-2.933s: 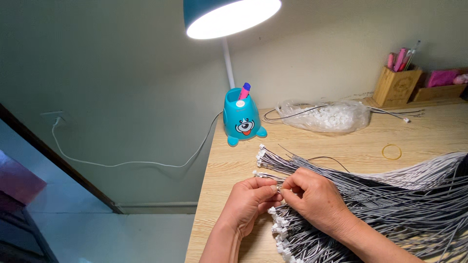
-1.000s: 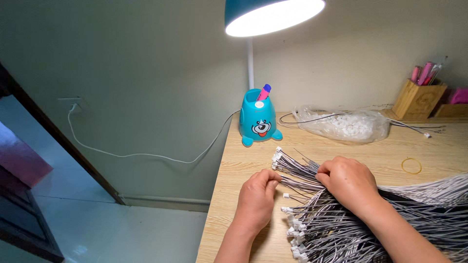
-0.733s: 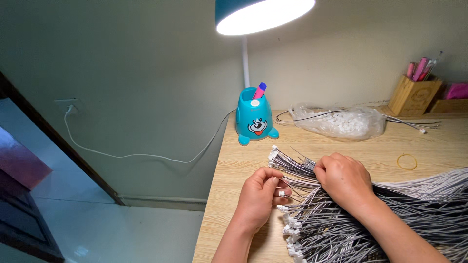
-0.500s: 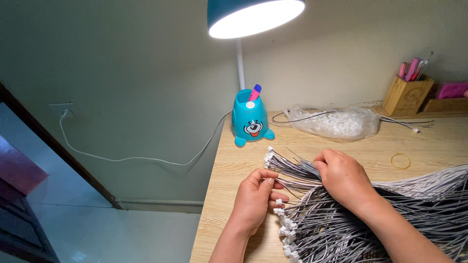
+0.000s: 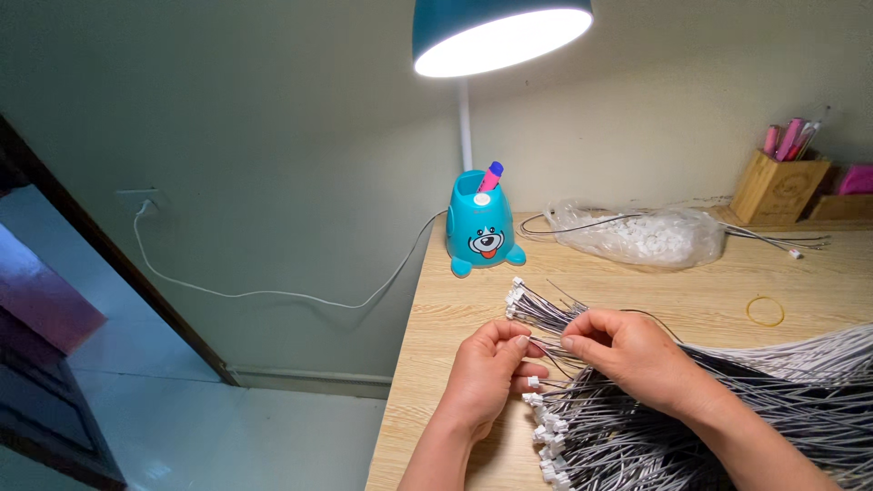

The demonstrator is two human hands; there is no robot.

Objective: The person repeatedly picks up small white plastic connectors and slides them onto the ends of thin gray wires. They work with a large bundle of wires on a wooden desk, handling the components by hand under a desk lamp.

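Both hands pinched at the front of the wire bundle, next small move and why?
Probably draw the pinched strand clear of the pile toward the desk edge. The left hand and right hand meet fingertip to fingertip on a few thin wires at the front of the grey wire bundle, whose white connectors lie fanned and tangled, so a single wire looks hard to work until separated.

Clear crumpled plastic bag [image 5: 641, 236] of small white parts, far desk edge near wall.

Left hand [image 5: 486, 373] and right hand [image 5: 627, 355] meet, fingers pinched together.
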